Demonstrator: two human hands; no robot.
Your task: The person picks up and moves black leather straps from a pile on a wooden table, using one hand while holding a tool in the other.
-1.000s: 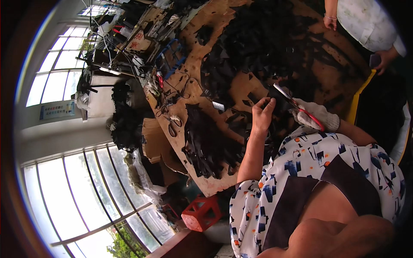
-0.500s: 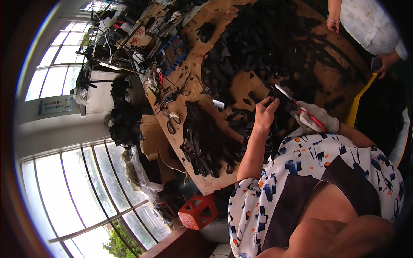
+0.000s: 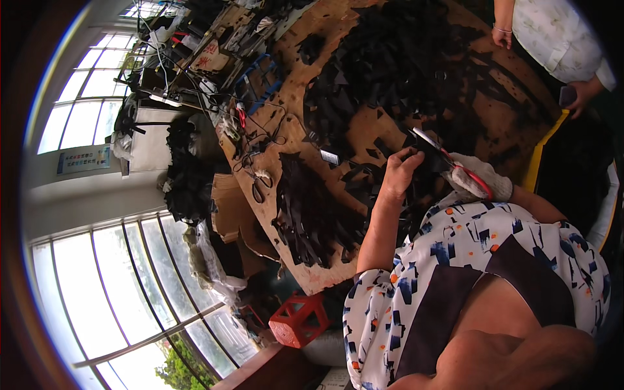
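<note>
My right hand [image 3: 482, 178], in a whitish knitted glove, is closed round the red handles of a pair of scissors [image 3: 478, 182]. Their pale blades point up and to the left, past the fingers of my other hand. Bare and pinching, my left hand [image 3: 403, 171] grips a piece of black fabric [image 3: 429, 160] close to the blades. Part of that fabric lies behind the fingers and glove, and its far edge merges with dark material. Whether the blades touch the fabric I cannot tell.
A large heap of black scraps [image 3: 390, 58] covers the wooden table [image 3: 292, 123], with a second black pile [image 3: 309, 214] nearer left. A phone-like device [image 3: 330, 156] lies between. Cords and tools clutter the left edge. A red stool [image 3: 299, 320] stands below; another person [image 3: 556, 39] stands far right.
My left hand has shifted very slightly, and the scissors' blades have moved a little to the left. Both hands keep their hold.
</note>
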